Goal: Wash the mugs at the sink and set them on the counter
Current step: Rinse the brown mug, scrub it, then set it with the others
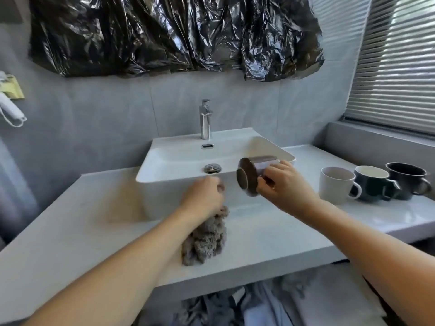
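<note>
Right of the frame's centre, the right hand [283, 187] holds a dark brown glazed ceramic mug [254, 175] in the air over the front right corner of the white rectangular porcelain basin [179, 158], fingers curled round its wall and handle side, so it is clamped on the mug. The mug lies on its side, its long axis roughly level and running left to right across the frame, its base turned left toward the other hand and its mouth turned away to the right, hidden. Just left of it and a little lower, the left hand [204, 196] bunches the top of a grey-brown fluffy cloth [204, 238], fingers closed on it, the cloth trailing down onto the pale grey counter [82, 220] in front of the basin. Cloth and mug are near but apart; the left hand is the nearer one to the mug's base, so a wipe would likely meet the base first unless the mug is turned. The chrome tap [205, 121] at upper centre shows no running water. At the right edge, a white mug [336, 184], a dark green mug [372, 182] and a black mug [407, 180] stand upright in a row on the counter
</note>
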Demonstrator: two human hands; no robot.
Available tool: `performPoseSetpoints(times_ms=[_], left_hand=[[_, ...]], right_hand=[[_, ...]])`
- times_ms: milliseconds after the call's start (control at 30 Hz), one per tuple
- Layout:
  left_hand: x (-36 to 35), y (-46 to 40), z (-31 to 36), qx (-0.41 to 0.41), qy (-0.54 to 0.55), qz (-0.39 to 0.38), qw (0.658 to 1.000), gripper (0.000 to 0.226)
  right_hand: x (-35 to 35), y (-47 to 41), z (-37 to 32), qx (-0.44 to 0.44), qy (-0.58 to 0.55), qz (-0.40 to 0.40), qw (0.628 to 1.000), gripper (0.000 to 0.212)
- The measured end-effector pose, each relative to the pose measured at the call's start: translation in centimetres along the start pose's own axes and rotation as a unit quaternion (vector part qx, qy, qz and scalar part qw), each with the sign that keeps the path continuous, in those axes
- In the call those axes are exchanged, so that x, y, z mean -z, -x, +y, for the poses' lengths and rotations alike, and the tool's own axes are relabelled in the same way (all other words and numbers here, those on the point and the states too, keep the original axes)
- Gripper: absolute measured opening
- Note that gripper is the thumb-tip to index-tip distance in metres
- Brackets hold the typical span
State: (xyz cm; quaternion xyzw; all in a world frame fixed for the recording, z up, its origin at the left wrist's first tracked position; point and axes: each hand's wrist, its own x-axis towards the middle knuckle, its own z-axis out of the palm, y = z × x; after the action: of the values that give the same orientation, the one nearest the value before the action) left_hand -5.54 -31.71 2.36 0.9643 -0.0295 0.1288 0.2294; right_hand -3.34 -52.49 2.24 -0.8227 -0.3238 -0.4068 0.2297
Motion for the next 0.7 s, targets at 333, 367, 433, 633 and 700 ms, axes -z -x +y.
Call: performPoseSetpoints(times_ms=[333,367,433,633,700], left_hand=[[-4.6,-4.8,10.6,0.013,0.338,-0.163,0.927,0.019],[-5.5,-4.9,11.3,0.030,0.358,-0.171,0.918,0.023],[-7.5,-5.4,12.6,0.057,0.377,-0.172,0.908,0.030],[-13.1,-6.4,15.1,0.059,0.378,-0.102,0.918,0.019],[-14.2,-6.2,15.6,0.049,0.372,-0.086,0.923,0.023]], right_hand=[[6.2,5.0,7.5,0.372,0.299,-0.167,0.863,0.018],[6.9,5.5,8.4,0.381,0.314,-0.178,0.851,0.015],[7.8,6.3,10.2,0.388,0.344,-0.210,0.829,0.009],[8.3,8.7,14.1,0.378,0.397,-0.261,0.794,0.031],[7.8,9.7,15.1,0.375,0.405,-0.272,0.788,0.026]])
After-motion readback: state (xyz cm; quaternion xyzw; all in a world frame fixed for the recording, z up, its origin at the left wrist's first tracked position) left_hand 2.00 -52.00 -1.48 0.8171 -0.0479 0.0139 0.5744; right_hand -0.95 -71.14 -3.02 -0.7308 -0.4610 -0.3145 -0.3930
